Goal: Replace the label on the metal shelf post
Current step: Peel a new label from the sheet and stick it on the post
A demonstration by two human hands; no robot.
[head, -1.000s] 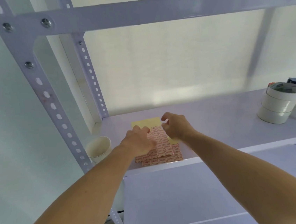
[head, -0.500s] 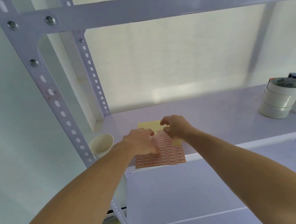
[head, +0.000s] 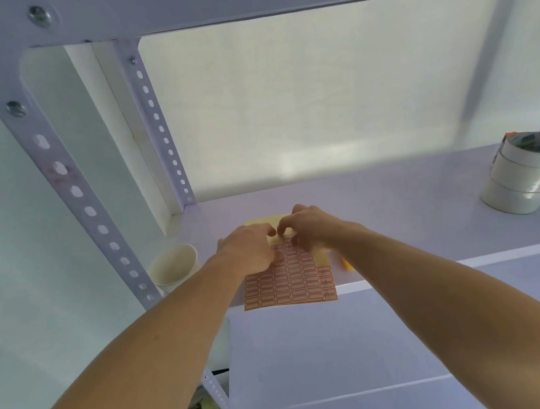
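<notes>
While left hand (head: 250, 251) and right hand (head: 307, 227) curl over the label sheet (head: 287, 285), fingertips hidden, pinching or pressing unclear

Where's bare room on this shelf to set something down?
Bare: the shelf between sheet and tape rolls, and the strip behind the sheet. Crowded: front left, cup beside the post; left hand and right hand on the sheet.

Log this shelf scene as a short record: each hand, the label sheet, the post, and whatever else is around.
left hand: on the label sheet, fingers curled, grip unclear
right hand: pinching at the sheet's far part
label sheet: flat at the front edge of the shelf
shelf post: left, perforated, untouched
other items: paper cup beside the post; tape rolls stacked at right
</notes>
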